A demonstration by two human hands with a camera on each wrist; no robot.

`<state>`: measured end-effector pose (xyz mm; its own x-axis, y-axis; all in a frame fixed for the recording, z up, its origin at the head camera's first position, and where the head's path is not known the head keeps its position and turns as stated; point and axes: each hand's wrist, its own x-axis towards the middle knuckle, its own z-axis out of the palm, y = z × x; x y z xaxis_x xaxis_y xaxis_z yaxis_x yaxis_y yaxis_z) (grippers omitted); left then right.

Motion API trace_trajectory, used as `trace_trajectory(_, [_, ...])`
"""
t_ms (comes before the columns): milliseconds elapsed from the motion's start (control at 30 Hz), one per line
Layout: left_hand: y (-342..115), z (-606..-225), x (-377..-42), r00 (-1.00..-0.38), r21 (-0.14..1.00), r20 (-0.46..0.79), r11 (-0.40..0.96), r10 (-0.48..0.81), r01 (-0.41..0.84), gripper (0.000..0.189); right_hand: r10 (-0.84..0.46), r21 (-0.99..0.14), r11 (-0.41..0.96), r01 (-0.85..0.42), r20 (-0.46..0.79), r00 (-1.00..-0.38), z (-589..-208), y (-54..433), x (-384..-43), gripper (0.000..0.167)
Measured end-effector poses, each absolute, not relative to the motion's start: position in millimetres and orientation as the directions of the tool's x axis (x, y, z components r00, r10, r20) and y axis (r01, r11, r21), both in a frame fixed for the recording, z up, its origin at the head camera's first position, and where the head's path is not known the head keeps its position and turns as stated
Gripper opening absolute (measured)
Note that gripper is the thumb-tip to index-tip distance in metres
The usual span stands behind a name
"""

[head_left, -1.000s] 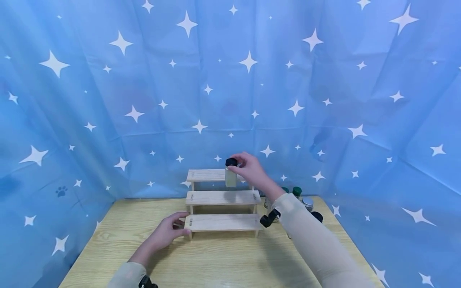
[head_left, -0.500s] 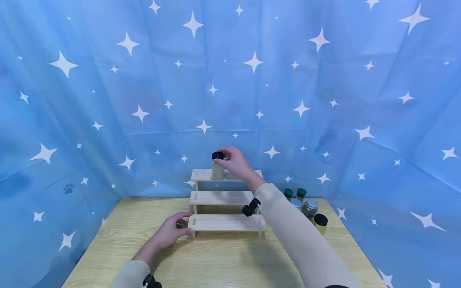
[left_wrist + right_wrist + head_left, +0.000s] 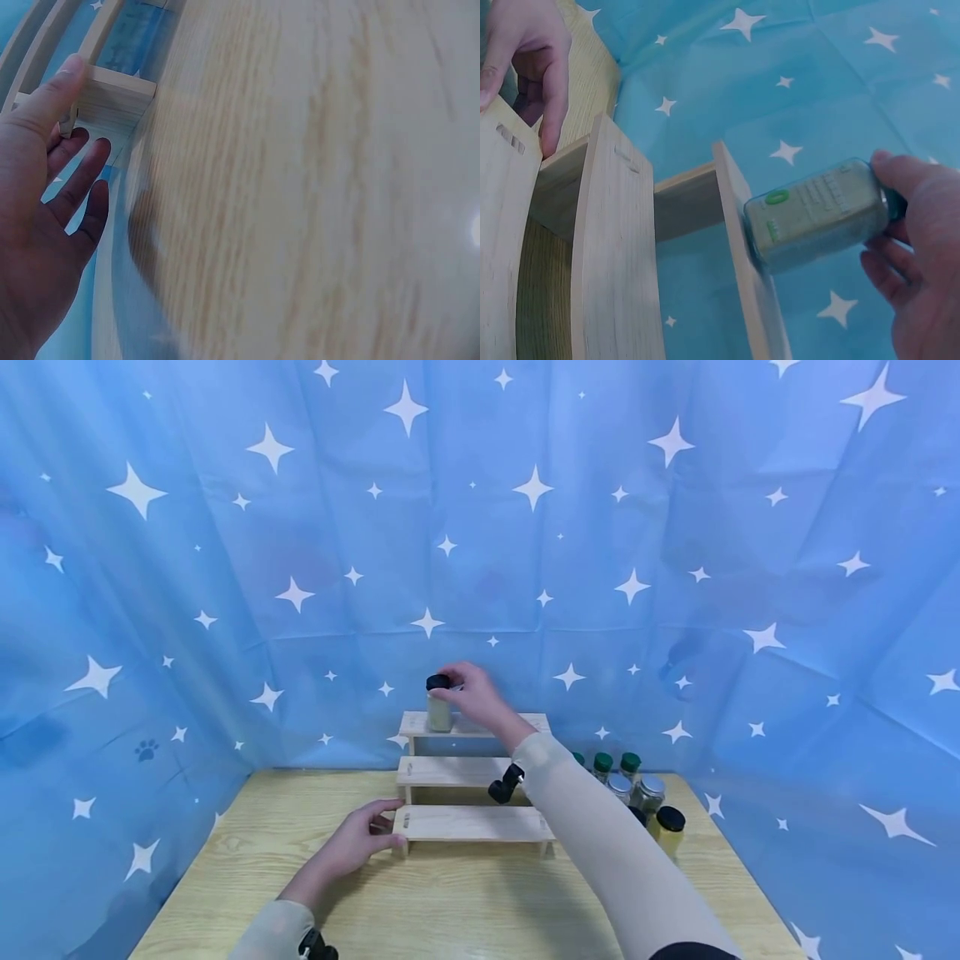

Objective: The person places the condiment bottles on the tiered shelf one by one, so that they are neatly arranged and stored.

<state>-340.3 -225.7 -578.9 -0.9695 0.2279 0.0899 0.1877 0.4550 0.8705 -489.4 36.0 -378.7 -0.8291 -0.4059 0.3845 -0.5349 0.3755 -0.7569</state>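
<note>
A pale three-tier wooden rack (image 3: 468,823) stands on the table in the head view. My right hand (image 3: 480,700) grips a glass spice jar (image 3: 439,717) with a black lid by its top. The jar is upright over the left part of the top tier, its base at the board. In the right wrist view the spice jar (image 3: 817,214) shows pale contents and green print; its base meets the top board. My left hand (image 3: 351,845) holds the left end of the lowest tier. In the left wrist view that hand's thumb (image 3: 52,97) lies over the board's end.
Right of the rack stand several more jars: green-capped ones (image 3: 628,763), silver-lidded ones (image 3: 649,790) and a black-lidded yellow jar (image 3: 669,828). My right forearm partly covers them. A blue star-patterned curtain (image 3: 480,568) hangs close behind the rack. The wooden table (image 3: 420,910) extends in front.
My right hand has carried the spice jar leftward along the top tier and down to its board. The left hand keeps its hold on the rack. More jars at right have come into view.
</note>
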Motion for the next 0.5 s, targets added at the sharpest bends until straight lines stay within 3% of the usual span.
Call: trace_trajectory(500, [-226.9, -581.5, -341.0, -0.967, 0.867, 0.093, 0.458, 0.238, 0.196, 0.073, -0.408, -0.779, 0.351, -0.519, 0.372, -0.834, -388.1, 27.8, -494.0, 0.037])
